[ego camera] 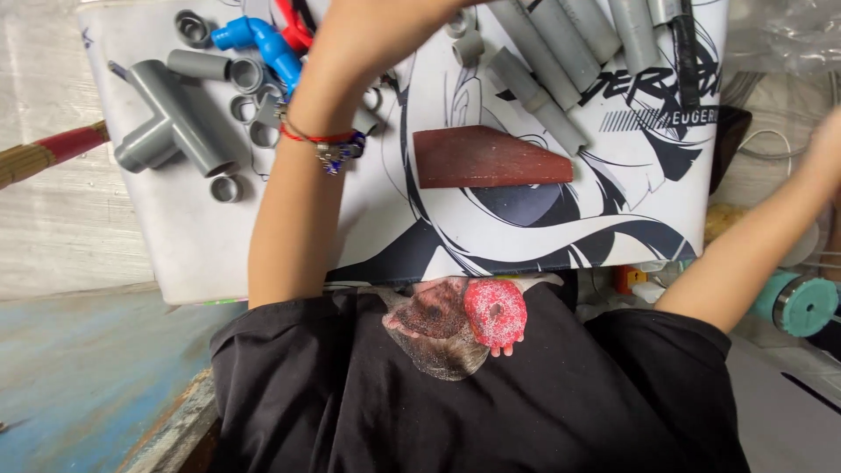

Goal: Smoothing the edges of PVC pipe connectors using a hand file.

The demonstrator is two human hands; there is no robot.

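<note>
My left arm reaches up over a white mat (pixel 193 236) printed with a black line drawing. A red bead bracelet (pixel 320 140) circles the wrist. My left hand (pixel 377 39) is above grey pipe fittings, and its fingers are cut off by the top edge. Near it lie a blue elbow fitting (pixel 263 44), a grey tee fitting (pixel 166 127) and short grey couplings (pixel 245 74). A red-brown wedge block (pixel 491 158) lies mid-mat. My right hand (pixel 828 144) is blurred at the right edge, past the mat.
Several grey pipe lengths (pixel 543 74) lie at the mat's top right beside a black cable (pixel 688 52). A teal round part (pixel 802 305) sits at the right. A red-banded stick (pixel 53 151) pokes in from the left. My black printed shirt (pixel 455 394) fills the bottom.
</note>
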